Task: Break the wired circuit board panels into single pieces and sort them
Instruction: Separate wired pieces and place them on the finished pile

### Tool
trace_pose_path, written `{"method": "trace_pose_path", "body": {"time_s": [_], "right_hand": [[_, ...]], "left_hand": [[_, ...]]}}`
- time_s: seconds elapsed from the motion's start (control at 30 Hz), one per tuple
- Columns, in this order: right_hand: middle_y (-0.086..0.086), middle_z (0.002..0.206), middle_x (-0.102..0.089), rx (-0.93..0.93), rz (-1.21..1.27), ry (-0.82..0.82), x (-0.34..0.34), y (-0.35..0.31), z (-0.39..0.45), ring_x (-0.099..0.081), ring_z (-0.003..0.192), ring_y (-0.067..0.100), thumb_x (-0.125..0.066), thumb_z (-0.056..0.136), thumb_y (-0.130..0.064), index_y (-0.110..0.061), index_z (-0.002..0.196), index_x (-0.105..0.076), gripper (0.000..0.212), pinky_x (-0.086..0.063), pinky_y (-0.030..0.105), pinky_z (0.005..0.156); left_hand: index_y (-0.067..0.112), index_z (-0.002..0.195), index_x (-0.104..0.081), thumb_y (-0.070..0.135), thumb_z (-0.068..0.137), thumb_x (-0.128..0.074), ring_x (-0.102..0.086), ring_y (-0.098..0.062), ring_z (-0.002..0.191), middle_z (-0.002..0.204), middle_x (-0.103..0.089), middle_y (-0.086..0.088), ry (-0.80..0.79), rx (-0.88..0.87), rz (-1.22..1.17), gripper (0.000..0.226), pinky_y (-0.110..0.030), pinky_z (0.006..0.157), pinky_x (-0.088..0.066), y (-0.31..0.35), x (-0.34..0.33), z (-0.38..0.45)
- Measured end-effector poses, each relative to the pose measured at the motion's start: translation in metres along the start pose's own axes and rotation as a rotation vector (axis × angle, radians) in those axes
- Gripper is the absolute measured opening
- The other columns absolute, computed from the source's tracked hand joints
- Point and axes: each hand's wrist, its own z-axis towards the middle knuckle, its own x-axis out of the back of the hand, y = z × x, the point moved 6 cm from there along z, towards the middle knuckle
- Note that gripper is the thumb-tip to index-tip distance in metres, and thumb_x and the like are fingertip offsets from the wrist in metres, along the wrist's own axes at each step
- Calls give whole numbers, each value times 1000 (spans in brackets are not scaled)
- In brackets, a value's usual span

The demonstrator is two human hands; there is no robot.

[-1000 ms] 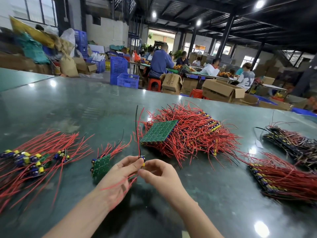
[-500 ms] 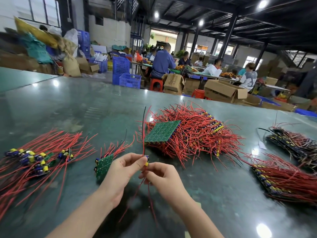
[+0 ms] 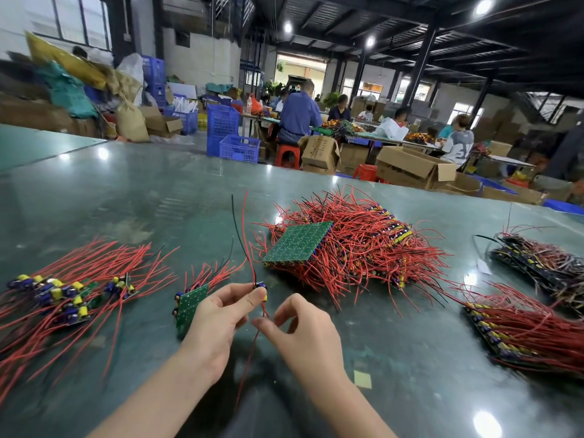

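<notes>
At lower centre, a single wired board piece (image 3: pixel 261 288) is pinched by the left hand (image 3: pixel 218 324); its red wire (image 3: pixel 263 311) is pinched by the right hand (image 3: pixel 303 333). If tugged, the wire could be torn off.

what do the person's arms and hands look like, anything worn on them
Both forearms are bare to the bottom edge of the frame, with no sleeves in view. The left hand and right hand wear no gloves, rings, watch or wristband. The nails look short and unpainted.
</notes>
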Motion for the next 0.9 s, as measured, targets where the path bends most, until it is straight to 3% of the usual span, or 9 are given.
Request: {"method": "trace_pose_path", "body": {"time_s": [0.13,0.27,0.37,0.43,0.5,0.67,0.8,0.9], "right_hand": [[-13,85,-56,26,-127,-17,-6,-3,-3,-56,81,5,-60,74,-65,-30,72,-47,38,-32,26,62],[-12,76,-52,-31,-124,-58,-8,-1,-3,-54,75,6,-61,78,-46,-28,66,-45,27,-32,26,61],[-9,54,-56,-142,401,-218,-9,-4,0,-47,51,0,-63,82,-20,-22,61,-56,22,-39,22,55],[-7,60,-62,-185,718,-375,-12,-10,-1,-52,55,2,-60,86,-13,-14,64,-58,22,-42,17,58],[-1,67,-62,-170,841,-443,-12,-14,-2,-55,60,7,-59,87,-14,-17,62,-54,25,-45,18,62],[-7,60,-49,-82,560,-312,-10,-6,5,-42,57,8,-63,89,-15,-20,66,-50,26,-37,23,59],[-9,66,-60,-11,550,-208,-6,-6,8,-52,61,0,-70,84,-18,-27,79,-63,12,-43,16,64],[-4,61,-66,39,503,-208,-6,-10,7,-50,53,-1,-68,86,-20,-31,68,-68,20,-39,16,57]], "left_hand": [[12,69,-71,18,51,-77,-55,-6,58,64,-66,1,-29,-26,22,20,-26,65,-40,0,-5,-5],[14,66,-73,24,50,-77,-55,-10,69,67,-67,1,-21,-74,57,19,-29,73,-41,4,-4,-6],[15,66,-73,26,54,-75,-58,-10,68,67,-68,3,-6,-77,61,17,-28,71,-41,8,-2,-4],[18,62,-74,24,57,-72,-62,-5,58,63,-68,4,-11,-17,4,8,-26,66,-41,7,-1,-1],[21,59,-74,23,59,-72,-63,-4,54,62,-68,3,-32,50,-51,3,-25,65,-42,6,-1,-1],[17,65,-72,24,58,-73,-65,-4,57,65,-69,5,-23,62,-28,10,-25,67,-43,7,0,0],[16,74,-68,22,60,-72,-66,-7,57,65,-70,3,-20,77,-62,16,-26,67,-44,9,3,4],[13,74,-68,22,58,-72,-64,-9,54,61,-68,-2,-44,27,-5,19,-27,68,-46,9,-1,-1]]}}
